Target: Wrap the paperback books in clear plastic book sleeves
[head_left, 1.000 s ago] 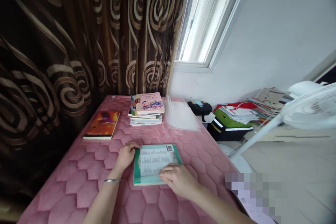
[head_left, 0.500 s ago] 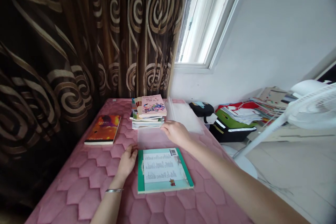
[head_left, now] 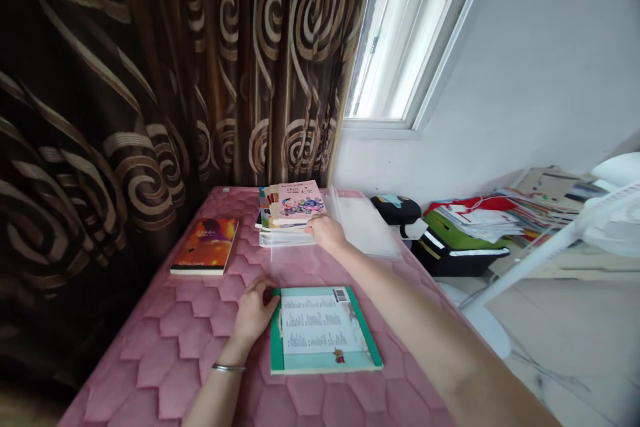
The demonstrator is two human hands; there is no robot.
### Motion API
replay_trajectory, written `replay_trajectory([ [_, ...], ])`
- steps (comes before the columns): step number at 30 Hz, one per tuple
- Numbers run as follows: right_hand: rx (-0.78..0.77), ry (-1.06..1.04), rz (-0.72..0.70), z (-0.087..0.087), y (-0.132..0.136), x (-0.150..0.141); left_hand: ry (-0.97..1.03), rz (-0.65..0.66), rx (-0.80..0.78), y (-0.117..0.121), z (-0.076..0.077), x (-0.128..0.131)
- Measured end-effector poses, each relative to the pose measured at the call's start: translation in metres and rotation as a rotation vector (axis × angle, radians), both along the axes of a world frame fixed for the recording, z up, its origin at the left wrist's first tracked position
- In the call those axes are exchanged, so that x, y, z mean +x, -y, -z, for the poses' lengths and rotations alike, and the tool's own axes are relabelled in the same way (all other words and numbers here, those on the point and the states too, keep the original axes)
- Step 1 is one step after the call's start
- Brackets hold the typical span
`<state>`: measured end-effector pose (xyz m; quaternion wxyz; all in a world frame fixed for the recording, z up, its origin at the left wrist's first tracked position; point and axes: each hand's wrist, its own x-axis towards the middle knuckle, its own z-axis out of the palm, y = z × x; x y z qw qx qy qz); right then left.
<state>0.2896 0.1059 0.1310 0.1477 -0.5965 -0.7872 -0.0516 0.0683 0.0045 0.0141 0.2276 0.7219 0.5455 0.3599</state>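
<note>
A green book [head_left: 320, 330] lies back side up on the pink quilted mattress, with a barcode at its upper right. A clear plastic book cover [head_left: 293, 268] extends from the book's far edge and is hard to see against the pink. My right hand [head_left: 327, 233] is closed in a pinch on the cover's far end, in front of the book stack. At the book's upper left corner is my left hand [head_left: 256, 310], fingers curled on the cover's left edge; the fingertips are partly hidden. A bracelet [head_left: 229, 367] circles my left wrist.
A stack of books [head_left: 295, 207] with a pink one on top stands at the back. An orange book [head_left: 206, 245] lies to the left. Clear plastic sheets [head_left: 367, 227] are right of the stack. A white fan [head_left: 540, 250] stands on the floor, near a green and black bag [head_left: 457, 250].
My right hand has risen slightly toward the book stack with the plastic cover's end. My left hand has come closer to the book's corner. The whole view has shifted a little.
</note>
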Motion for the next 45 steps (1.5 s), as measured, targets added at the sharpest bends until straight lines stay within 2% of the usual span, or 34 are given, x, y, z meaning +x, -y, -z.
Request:
replay_trajectory([
  [4,0.045,-0.066,0.005,0.001,0.006,0.003,-0.029,0.021,0.033,0.001,-0.002,0.0],
  [7,0.074,-0.158,-0.064,0.002,0.027,0.006,-0.053,0.011,0.025,0.001,-0.001,0.0],
  [10,0.016,-0.315,-0.265,0.013,0.067,0.012,-0.073,0.002,0.013,0.0,0.0,0.001],
  [13,-0.115,-0.338,-0.391,0.033,0.119,0.021,-0.078,-0.017,0.006,0.0,0.003,0.001],
  [17,-0.314,-0.176,-0.396,0.055,0.182,0.037,-0.07,-0.024,0.044,-0.001,0.006,0.0],
  [21,-0.444,-0.115,-0.305,0.063,0.214,0.052,-0.082,-0.022,0.09,-0.002,0.007,0.0],
  [25,-0.46,-0.148,-0.257,0.065,0.218,0.061,-0.086,-0.021,0.12,-0.001,0.008,-0.001],
  [30,-0.42,-0.182,-0.292,0.073,0.211,0.065,-0.089,-0.009,0.132,-0.002,0.013,-0.005],
  [33,-0.419,-0.194,-0.318,0.077,0.208,0.067,-0.107,0.017,0.131,-0.002,0.011,-0.008],
  [38,-0.44,-0.191,-0.316,0.078,0.205,0.07,-0.183,0.115,0.074,0.012,-0.016,-0.001],
  [42,-0.415,-0.206,-0.338,0.077,0.206,0.07,-0.252,0.333,-0.101,0.044,-0.039,0.009],
  [45,-0.379,-0.18,-0.346,0.077,0.207,0.07,-0.352,0.494,-0.192,0.068,-0.046,0.013],
])
